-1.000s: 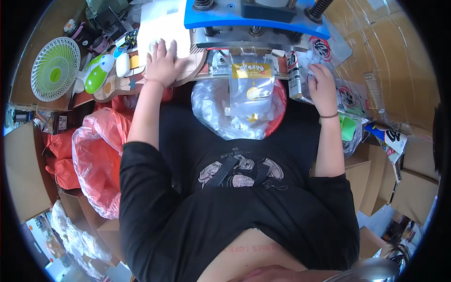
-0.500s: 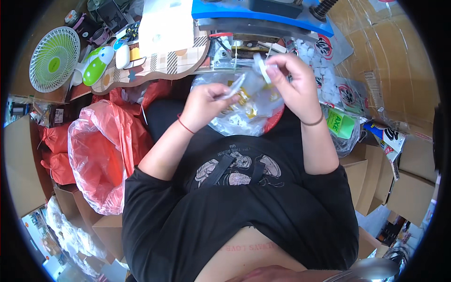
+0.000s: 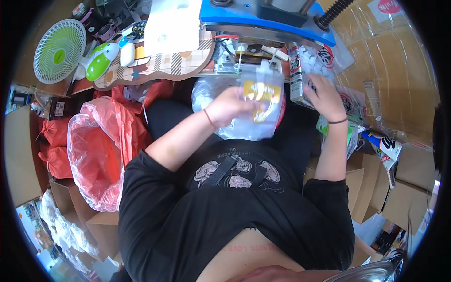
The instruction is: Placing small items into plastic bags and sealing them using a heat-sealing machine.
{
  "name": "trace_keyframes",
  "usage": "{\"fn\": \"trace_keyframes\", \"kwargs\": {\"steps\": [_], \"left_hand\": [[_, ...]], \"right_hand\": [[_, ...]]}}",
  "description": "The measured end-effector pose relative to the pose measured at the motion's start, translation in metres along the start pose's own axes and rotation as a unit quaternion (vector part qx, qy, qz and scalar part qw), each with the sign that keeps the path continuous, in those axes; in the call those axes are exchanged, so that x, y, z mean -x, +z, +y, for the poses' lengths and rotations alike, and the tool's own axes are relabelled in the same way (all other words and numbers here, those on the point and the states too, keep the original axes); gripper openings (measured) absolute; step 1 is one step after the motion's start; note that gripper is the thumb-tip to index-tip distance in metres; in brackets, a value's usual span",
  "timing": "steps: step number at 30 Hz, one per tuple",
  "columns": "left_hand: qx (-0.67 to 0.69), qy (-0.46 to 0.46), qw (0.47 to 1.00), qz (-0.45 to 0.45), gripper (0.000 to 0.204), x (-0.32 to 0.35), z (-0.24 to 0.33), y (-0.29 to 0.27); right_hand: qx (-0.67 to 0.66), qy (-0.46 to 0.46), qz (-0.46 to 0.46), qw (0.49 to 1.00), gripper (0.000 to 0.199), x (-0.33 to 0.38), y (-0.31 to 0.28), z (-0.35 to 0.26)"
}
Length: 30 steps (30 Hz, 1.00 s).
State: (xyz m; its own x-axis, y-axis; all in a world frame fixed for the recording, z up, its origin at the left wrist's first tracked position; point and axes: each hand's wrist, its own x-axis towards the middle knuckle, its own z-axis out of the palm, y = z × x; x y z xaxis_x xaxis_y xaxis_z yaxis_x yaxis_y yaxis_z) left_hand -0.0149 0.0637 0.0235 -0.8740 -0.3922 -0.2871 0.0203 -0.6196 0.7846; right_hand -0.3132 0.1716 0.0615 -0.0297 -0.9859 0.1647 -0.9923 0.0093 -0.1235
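My left hand point(image 3: 230, 108) grips a clear pouch point(image 3: 270, 97) with a gold label, thumb on its front face; the pouch hangs just right of my left palm, its white spout point(image 3: 264, 69) pointing away from me. My right hand point(image 3: 327, 99) is loose, its fingers apart beside a box point(image 3: 296, 77) and small white pieces point(image 3: 310, 60); I cannot tell whether my fingertips touch any. Beyond both hands stands a blue press point(image 3: 270, 22). Under my left hand is a plastic-lined bin point(image 3: 203, 96), and left of that hand, a red bag point(image 3: 94, 157).
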Motion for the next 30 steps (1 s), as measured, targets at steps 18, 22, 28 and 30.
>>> {"fn": "trace_keyframes", "kwargs": {"steps": [18, 22, 28, 30], "left_hand": [[-0.848, 0.255, 0.32, 0.336, 0.046, 0.03, 0.045, -0.147], [-0.697, 0.216, 0.619, 0.29, 0.032, 0.051, 0.028, -0.127], [-0.381, 0.186, 0.881, 0.209, 0.016, 0.052, 0.025, -0.06], [-0.406, 0.174, 0.877, 0.187, 0.018, 0.047, 0.021, -0.045]], "right_hand": [[-0.128, 0.083, 0.09, 0.984, 0.02, 0.001, 0.012, 0.008], [-0.121, 0.032, 0.179, 0.976, 0.02, -0.005, 0.003, -0.013], [-0.422, -0.002, 0.096, 0.901, 0.013, -0.013, 0.003, -0.095], [-0.533, 0.006, 0.088, 0.842, 0.013, -0.026, -0.009, -0.107]]}}
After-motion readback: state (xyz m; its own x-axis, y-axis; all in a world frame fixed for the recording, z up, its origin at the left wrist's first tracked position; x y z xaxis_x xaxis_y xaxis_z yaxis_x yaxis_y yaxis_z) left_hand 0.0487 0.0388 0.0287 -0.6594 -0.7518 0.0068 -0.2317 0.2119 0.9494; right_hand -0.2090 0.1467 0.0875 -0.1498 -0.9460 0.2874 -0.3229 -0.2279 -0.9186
